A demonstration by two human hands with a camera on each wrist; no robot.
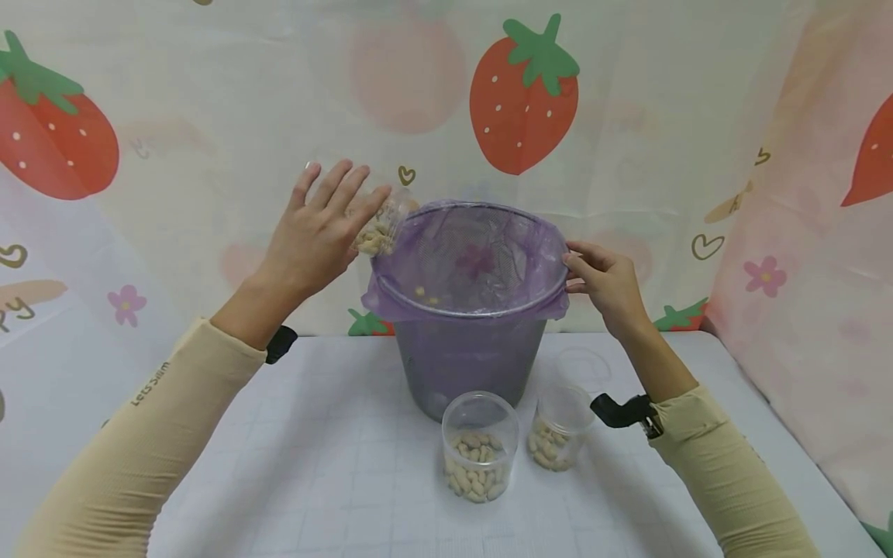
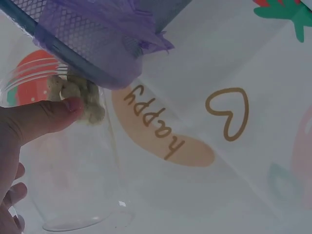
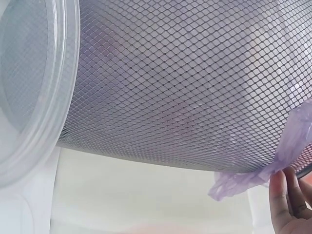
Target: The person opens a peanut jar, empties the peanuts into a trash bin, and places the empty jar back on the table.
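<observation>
My left hand (image 1: 314, 232) grips a clear plastic jar (image 2: 73, 170), tilted with its mouth at the left rim of a mesh trash can (image 1: 474, 364). Peanuts (image 2: 95, 105) have gathered near the jar's mouth; the thumb lies along its side. A thin purple bag (image 1: 380, 302) lines the can and folds over its rim. Inside show a few small yellowish pieces (image 1: 420, 292). On the opposite side, my right hand (image 1: 608, 283) holds the rim and bag edge between thumb and fingers.
Two more clear jars stand in front of the can: a larger jar (image 1: 514, 434) and a smaller jar (image 1: 567, 411), both partly filled with peanuts. They rest on a white table (image 1: 335, 465). A strawberry-print curtain (image 1: 279, 93) hangs close behind the can.
</observation>
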